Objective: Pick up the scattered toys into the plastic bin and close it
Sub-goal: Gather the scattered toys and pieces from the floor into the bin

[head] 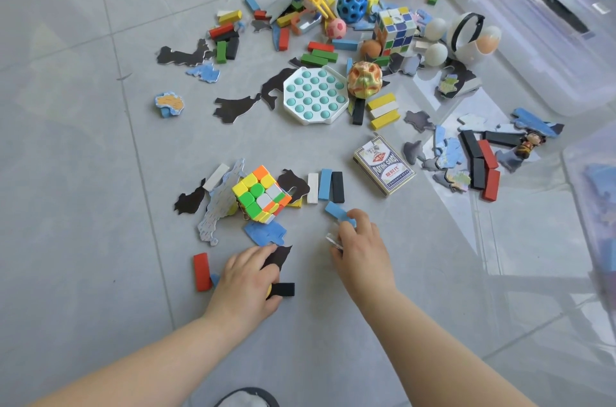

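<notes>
Floor [83, 173]: grey tiles, toys scattered across the middle and upper right.
Plastic bin [550, 39]: clear, at the right edge, its long side running from upper left to lower right; a dark handle shows on it.
Lid [593, 206]: clear, low at the far right, a little apart from the bin; whether it is a lid or a second bin cannot be told.
Bubble board [315, 94]: white octagon with teal domes, flat, mid-floor.
Card box [384, 165]: flat, long axis toward upper left.
Colour cube [261, 194]: on puzzle pieces, just beyond the left hand.
Left hand [246, 283]: palm down, fingers closed on a black puzzle piece [280, 255]; a black block [283, 290] lies under the thumb side.
Right hand [361, 246]: fingers pinched on a blue block [335, 210], whose long axis points to the upper left.
Red block [202, 272]: flat, nearly end-on to the viewer, just left of the left hand.
</notes>
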Demonstrator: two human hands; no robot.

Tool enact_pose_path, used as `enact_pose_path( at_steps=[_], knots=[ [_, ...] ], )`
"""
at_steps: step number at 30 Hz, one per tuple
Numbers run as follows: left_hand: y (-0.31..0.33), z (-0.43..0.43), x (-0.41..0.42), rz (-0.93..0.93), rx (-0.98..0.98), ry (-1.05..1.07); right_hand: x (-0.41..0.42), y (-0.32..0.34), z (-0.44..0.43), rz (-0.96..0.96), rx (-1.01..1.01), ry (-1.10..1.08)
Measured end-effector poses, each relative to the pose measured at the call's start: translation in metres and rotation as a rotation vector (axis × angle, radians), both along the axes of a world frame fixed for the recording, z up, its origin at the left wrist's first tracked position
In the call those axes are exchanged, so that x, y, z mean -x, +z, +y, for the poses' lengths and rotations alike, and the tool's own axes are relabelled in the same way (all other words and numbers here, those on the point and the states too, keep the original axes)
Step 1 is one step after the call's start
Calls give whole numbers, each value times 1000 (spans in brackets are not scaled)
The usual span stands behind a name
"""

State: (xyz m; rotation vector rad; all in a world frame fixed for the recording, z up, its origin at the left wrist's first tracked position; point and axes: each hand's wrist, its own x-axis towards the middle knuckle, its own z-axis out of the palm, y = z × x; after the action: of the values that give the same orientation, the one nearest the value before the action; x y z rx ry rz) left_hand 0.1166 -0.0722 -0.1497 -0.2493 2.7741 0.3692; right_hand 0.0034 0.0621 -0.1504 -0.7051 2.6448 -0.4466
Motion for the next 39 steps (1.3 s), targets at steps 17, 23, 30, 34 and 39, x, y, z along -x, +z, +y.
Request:
enact_pose_path(
  at_steps=[17, 23, 30, 34, 39],
  knots=[
    [7, 2, 24, -138, 18, 135, 14, 11, 20, -143, 12, 53],
    [7, -2, 27, -107, 14, 132, 29, 11, 4, -236, -38, -34],
    [5, -8, 38, -230, -51, 160, 32, 12, 4, -355, -27, -194],
    [8, -10, 39, -305, -61, 162, 25, 12, 6, -353, -68, -218],
    [13, -11, 36, -351, -81, 223, 13, 10, 11, -282, -28, -219]
  ],
)
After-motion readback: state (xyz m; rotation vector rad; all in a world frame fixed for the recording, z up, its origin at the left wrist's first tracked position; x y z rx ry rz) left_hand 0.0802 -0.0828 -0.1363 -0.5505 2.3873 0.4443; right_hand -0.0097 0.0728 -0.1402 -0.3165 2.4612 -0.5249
